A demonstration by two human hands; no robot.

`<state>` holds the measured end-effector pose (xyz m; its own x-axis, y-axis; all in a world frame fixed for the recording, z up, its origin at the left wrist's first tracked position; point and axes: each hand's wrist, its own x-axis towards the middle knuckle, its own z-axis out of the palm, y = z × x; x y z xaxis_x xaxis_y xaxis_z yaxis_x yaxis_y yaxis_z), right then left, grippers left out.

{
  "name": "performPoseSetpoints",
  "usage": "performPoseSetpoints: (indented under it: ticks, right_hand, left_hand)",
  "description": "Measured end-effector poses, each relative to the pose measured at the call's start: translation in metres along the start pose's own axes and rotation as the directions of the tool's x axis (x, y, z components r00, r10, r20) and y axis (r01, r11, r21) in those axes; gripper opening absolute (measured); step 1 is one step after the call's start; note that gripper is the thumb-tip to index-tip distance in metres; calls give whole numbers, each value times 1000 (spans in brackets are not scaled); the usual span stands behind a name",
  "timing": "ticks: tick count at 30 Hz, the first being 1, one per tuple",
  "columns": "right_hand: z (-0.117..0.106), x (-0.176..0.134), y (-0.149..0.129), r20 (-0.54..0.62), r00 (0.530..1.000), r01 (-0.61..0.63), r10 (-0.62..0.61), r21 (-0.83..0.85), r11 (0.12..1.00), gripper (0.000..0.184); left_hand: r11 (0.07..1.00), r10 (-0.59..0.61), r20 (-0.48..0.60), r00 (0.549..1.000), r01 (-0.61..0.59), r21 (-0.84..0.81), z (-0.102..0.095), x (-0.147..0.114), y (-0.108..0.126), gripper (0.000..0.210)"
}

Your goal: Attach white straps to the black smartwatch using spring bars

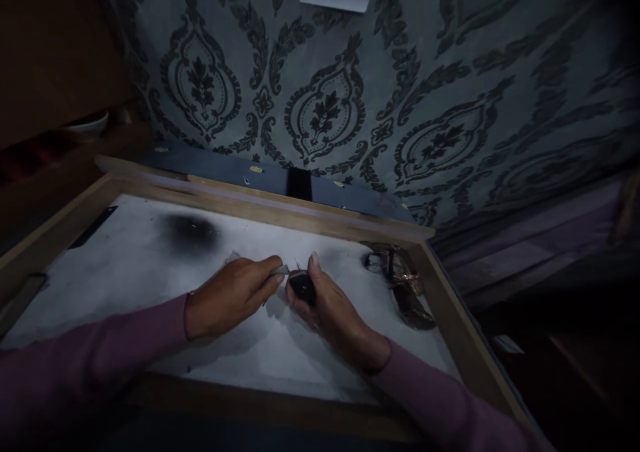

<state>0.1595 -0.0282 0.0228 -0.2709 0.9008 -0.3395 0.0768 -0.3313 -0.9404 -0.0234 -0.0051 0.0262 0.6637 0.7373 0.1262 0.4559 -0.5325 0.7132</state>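
My left hand (235, 295) is closed, with thumb and forefinger pinching a thin greyish strip (281, 271) that looks like folded cloth or paper. The strip's end reaches toward a small dark rounded object (303, 287), too dim to identify. Around that dark object the fingers of my right hand (327, 305) are wrapped, thumb pointing up. A thin pointed bit shows just above the object. Both hands are over the white surface inside a shallow wooden-framed tray (240, 365), close together near its middle.
A dark sooty patch (190, 231) marks the white surface at the back left. Crumpled brownish, shiny wrapping (403, 279) lies at the right side. A flat black strip (94, 227) rests by the left rim. Behind stands a patterned wall (325, 112), with a black item (299, 184) beyond the frame.
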Motion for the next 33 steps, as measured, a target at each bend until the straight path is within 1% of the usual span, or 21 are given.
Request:
performPoseSetpoints:
  ticks: [4,6,10,15,20,25,29,33]
  right_hand:
    - [-2,4,11,-11,1000,8,-8,-6,1000,80]
    - [-3,7,19,-22,999,31,-32,-9,999,80]
    - [-5,10,29,-6,999,51,-51,15,999,78]
    - [-5,9,30,-2,999,35,-35,46,998,78]
    - [-5,7,28,13,998,65,-65,18,998,77]
    - [-3,5,27,-39,998,54,-54,-2,999,77]
    - [-4,3,29,-65,995,76,-78,-33,997,77]
    - [-6,0,29,-95,983,141,-155,-132,981,72]
  left_hand:
    - [999,11,-9,1000,-10,32,1,-1,2,23]
    - [999,-2,3,1000,2,41,0,-2,4,24]
    - [998,-25,33,999,24,50,0,-2,7,25]
    - [998,0,36,999,-2,65,-1,-2,7,24]
    - [1000,-2,75,997,-1,31,-4,-1,10,23]
    - [1000,-10,85,996,8,24,-6,-2,12,25]
    - [1000,11,61,998,-12,20,-5,-3,12,25]
    - [998,26,60,998,-29,49,-5,-4,13,25]
